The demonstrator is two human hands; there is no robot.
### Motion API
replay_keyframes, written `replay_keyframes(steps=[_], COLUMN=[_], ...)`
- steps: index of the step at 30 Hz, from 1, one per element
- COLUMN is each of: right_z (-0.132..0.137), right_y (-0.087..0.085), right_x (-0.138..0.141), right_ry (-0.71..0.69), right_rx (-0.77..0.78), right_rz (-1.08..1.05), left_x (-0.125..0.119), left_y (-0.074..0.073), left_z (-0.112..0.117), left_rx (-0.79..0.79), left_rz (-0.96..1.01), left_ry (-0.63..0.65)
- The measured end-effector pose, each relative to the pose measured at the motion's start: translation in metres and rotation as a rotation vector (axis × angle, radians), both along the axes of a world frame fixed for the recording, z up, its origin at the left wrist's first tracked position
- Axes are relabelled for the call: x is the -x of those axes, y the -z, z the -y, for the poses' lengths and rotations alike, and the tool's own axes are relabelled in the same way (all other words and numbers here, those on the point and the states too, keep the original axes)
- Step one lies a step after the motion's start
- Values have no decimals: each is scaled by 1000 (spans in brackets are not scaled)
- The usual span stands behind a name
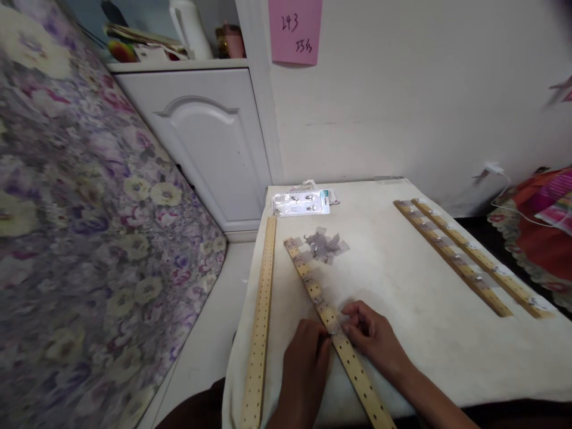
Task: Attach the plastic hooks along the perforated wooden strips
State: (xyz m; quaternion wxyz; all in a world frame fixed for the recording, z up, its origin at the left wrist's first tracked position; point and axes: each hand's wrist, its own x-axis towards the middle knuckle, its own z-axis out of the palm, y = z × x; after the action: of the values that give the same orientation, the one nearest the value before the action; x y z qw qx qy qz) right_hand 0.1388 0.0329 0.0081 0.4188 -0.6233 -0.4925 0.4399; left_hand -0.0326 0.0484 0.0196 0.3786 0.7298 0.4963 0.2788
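Observation:
A long wooden strip with rows of holes [313,285] lies slantwise on the white table [402,280]. Small clear hook pads sit along its far half. My left hand [304,369] rests on the strip's left side, fingers curled against it. My right hand [373,336] meets it from the right, fingertips pinched on a small clear hook pad at the strip. A heap of loose clear hook pads [325,244] lies just beyond. A second, bare holed strip [261,316] lies to the left.
Two more strips with hooks [465,256] lie at the table's right. A blister pack of hooks [301,202] sits at the far left corner. A flowered mattress [89,208] leans on the left; a white cabinet [210,143] stands behind.

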Motion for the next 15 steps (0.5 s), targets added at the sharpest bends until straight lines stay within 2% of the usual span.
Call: replay_keyframes(steps=[8,15], right_z=[0,-1], right_y=[0,-3], right_x=[0,1], right_ry=[3,2], right_rx=[3,12], right_rz=[-13,-20], left_x=[-2,0], left_y=[-2,-2], left_z=[1,0], left_rx=[6,-2], left_rz=[5,34], left_ry=[-95,9])
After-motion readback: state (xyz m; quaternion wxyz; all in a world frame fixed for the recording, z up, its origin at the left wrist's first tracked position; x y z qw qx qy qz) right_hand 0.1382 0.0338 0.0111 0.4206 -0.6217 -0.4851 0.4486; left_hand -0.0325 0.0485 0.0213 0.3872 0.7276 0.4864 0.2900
